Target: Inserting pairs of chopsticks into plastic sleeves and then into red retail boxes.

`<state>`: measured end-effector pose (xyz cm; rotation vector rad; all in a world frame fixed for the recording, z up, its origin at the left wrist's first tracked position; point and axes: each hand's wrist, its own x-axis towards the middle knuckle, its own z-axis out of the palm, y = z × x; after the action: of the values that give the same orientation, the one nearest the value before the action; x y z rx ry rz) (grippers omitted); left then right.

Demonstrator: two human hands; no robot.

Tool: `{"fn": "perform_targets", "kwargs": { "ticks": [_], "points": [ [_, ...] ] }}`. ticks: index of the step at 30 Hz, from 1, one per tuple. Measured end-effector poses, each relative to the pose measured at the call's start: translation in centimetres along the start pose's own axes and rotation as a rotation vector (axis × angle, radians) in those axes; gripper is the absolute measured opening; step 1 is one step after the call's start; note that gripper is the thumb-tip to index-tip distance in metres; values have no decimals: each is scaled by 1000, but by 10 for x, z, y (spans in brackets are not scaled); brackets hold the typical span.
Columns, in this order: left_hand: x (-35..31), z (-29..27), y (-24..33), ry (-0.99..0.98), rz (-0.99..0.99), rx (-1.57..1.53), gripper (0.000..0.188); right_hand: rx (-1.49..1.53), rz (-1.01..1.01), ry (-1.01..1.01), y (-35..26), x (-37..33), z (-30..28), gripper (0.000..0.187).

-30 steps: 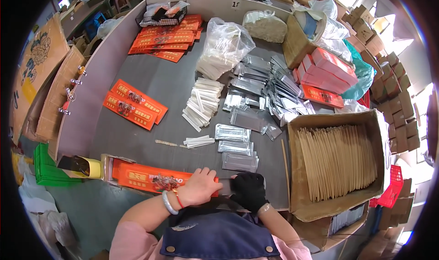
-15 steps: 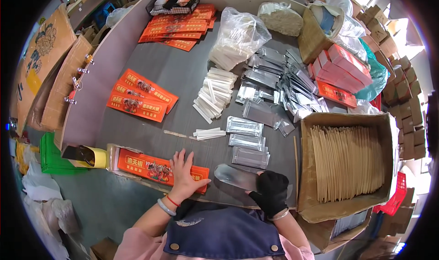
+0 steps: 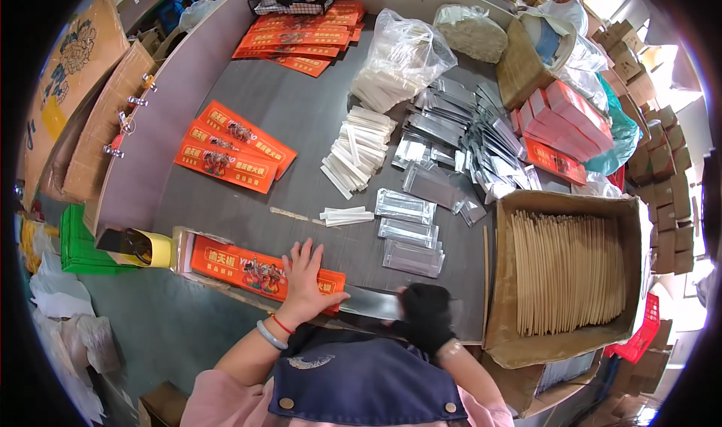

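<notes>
My left hand (image 3: 304, 283) lies with fingers spread on the right part of a stack of long red printed paper sleeves (image 3: 229, 263), which sits in a shallow cardboard tray (image 3: 183, 255) at the table's front edge. In a black fingerless glove, my right hand (image 3: 426, 316) grips a flat, shiny silver strip (image 3: 368, 303). The strip's left end meets the right end of the top sleeve, beside my left thumb; whether it is inside cannot be made out. Beyond my hands lie short white sticks (image 3: 347, 216) and flat silver packets (image 3: 412, 258).
More red sleeves (image 3: 241, 145) are fanned out at left. White sticks (image 3: 359, 145) and silver packets (image 3: 444, 119) are heaped in the middle. A cardboard box (image 3: 500, 277) of wooden chopsticks (image 3: 568, 277) stands at right. Another person (image 3: 564, 6) is at the far right.
My right hand has moved left with the silver strip, bringing its end up to the red sleeve. My left hand stays on the sleeves.
</notes>
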<state>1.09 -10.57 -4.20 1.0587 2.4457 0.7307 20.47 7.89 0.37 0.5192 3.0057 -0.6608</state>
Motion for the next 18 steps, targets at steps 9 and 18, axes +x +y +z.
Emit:
{"fn": "perform_targets", "kwargs": {
  "ticks": [9, 18],
  "points": [
    [72, -7, 8, 315, 317, -187, 32, 134, 121, 479, 50, 10, 1, 57],
    [130, 2, -18, 204, 393, 291, 6, -397, 1103, 499, 173, -101, -16, 44]
  ]
}}
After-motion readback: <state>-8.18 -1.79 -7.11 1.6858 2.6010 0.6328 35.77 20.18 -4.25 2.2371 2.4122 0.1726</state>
